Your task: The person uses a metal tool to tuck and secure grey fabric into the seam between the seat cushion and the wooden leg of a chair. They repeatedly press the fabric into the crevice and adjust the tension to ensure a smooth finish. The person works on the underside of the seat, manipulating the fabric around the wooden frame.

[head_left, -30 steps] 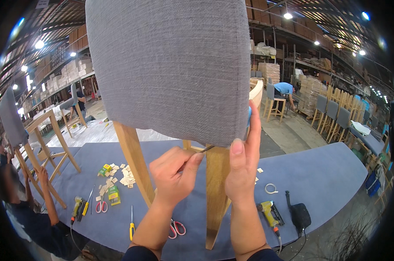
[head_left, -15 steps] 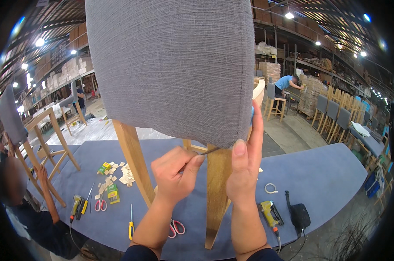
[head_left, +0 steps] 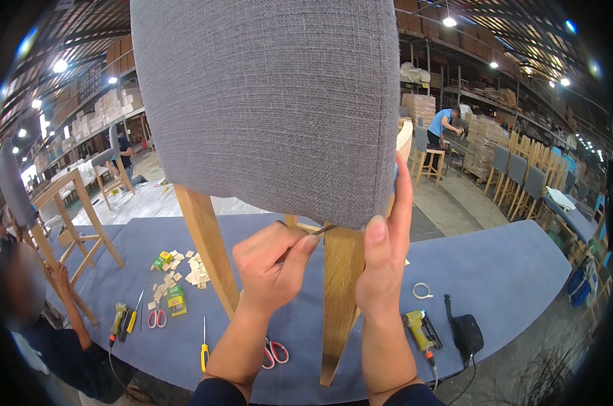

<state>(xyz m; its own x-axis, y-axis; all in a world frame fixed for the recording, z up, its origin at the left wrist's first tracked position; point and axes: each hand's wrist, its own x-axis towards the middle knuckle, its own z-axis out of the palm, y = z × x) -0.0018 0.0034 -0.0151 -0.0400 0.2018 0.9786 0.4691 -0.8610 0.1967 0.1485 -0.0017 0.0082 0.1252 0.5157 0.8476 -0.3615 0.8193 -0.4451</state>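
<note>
The chair stands upright on the table (head_left: 496,271), right in front of the person, its grey padded back (head_left: 266,108) rising past the top of my view. Below the back, 2 wooden legs show best: 1 near leg (head_left: 344,277) under its right-hand corner, and another leg (head_left: 205,243) slanting down at the left.

The left hand (head_left: 273,264) has its grip pinched, thumb against curled fingers, on a thin dark tool (head_left: 325,230). The tool's far end meets the lower edge of the cloth, just where the near leg begins.

The right hand (head_left: 384,264) lies along the side of the back, its grip spread rather than clenched: fingers stretched upward, thumb at the bottom corner.

Around the left forearm I see a yellow screwdriver (head_left: 205,355) and red-handled scissors (head_left: 275,353). Farther left lie pale chips (head_left: 197,272) and a green box (head_left: 176,300). To the right are a yellow-green air gun (head_left: 421,331), a black pouch (head_left: 466,335) and a white ring (head_left: 422,291).

At far left, a co-worker (head_left: 70,358) has a hand on another chair (head_left: 93,223).
</note>
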